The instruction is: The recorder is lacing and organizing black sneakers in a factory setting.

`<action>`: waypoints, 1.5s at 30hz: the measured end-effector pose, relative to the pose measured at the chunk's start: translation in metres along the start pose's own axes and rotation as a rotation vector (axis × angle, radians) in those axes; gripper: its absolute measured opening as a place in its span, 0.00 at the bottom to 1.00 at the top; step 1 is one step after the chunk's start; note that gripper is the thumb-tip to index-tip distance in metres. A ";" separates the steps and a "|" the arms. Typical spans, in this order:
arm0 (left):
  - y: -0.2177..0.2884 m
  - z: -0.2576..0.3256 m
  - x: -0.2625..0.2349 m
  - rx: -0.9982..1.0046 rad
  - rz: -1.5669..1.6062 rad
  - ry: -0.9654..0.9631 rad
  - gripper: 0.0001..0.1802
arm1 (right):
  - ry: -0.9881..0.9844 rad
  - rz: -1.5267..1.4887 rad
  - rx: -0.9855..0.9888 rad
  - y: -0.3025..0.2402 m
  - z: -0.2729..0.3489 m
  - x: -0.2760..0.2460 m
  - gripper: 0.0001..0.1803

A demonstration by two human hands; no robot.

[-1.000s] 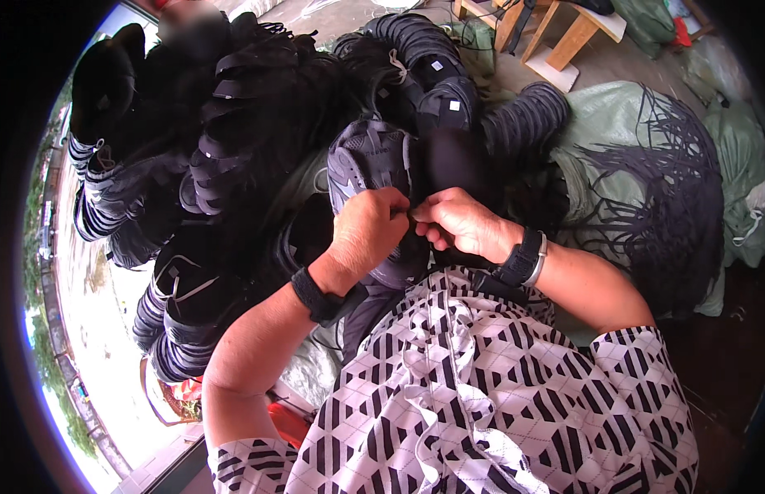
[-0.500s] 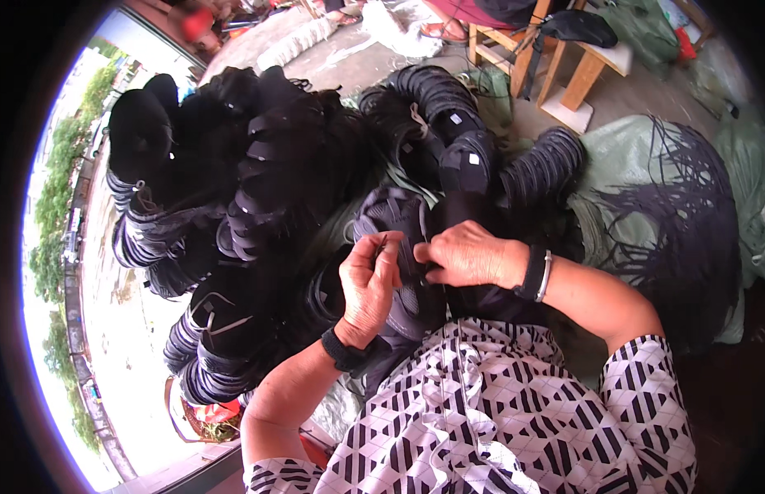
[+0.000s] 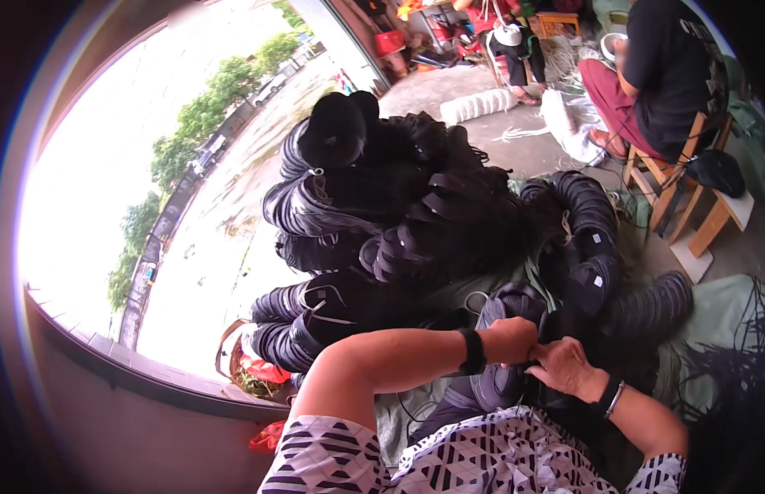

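A dark grey shoe upper [image 3: 514,301] lies over my lap, its far end pointing away from me. Over its middle, my left hand [image 3: 512,339] is closed, back of the hand upward. Close against it on the right, my right hand [image 3: 566,366] is closed too, thumb and fingers pressed together. Whatever thin thing the fingertips pinch is hidden between them. Beyond the hands, long stacks of nested black shoe uppers [image 3: 424,202] are heaped up, and another curved row [image 3: 650,306] lies to the right.
Dark laces [image 3: 720,342] spread over a green sack [image 3: 716,296] at right. A wooden stool [image 3: 704,226] with a black cap stands behind, near a seated person [image 3: 671,78]. White rolled bundles [image 3: 479,105] lie on the floor. A low ledge [image 3: 168,383] borders the left.
My view has swung left and up, so the scene sits lower and further right. My hands have come together, the left one turning back-up beside the right.
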State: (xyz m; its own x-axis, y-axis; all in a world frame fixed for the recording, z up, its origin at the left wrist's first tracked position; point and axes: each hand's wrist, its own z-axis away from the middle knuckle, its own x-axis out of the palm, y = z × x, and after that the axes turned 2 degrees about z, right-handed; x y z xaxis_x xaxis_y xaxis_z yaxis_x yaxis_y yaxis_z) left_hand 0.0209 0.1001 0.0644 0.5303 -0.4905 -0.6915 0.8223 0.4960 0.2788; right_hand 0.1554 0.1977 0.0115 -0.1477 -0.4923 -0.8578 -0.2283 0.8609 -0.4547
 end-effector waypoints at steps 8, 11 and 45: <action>0.000 -0.014 -0.022 0.053 -0.010 -0.224 0.07 | 0.112 -0.004 -0.106 0.014 -0.005 0.015 0.10; -0.002 -0.015 -0.025 0.084 -0.040 -0.237 0.06 | 0.104 0.024 -0.110 0.014 -0.010 0.010 0.10; -0.040 0.036 0.074 0.333 1.542 0.937 0.15 | 1.528 -1.322 0.836 0.232 0.281 -0.170 0.06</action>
State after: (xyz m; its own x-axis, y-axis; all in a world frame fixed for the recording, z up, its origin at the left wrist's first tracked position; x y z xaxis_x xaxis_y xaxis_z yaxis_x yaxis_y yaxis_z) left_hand 0.0343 0.0178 0.0259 0.5848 0.7835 0.2099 -0.1645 -0.1388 0.9766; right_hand 0.3984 0.5169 -0.0159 -0.8322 -0.0112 0.5543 -0.5202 -0.3303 -0.7876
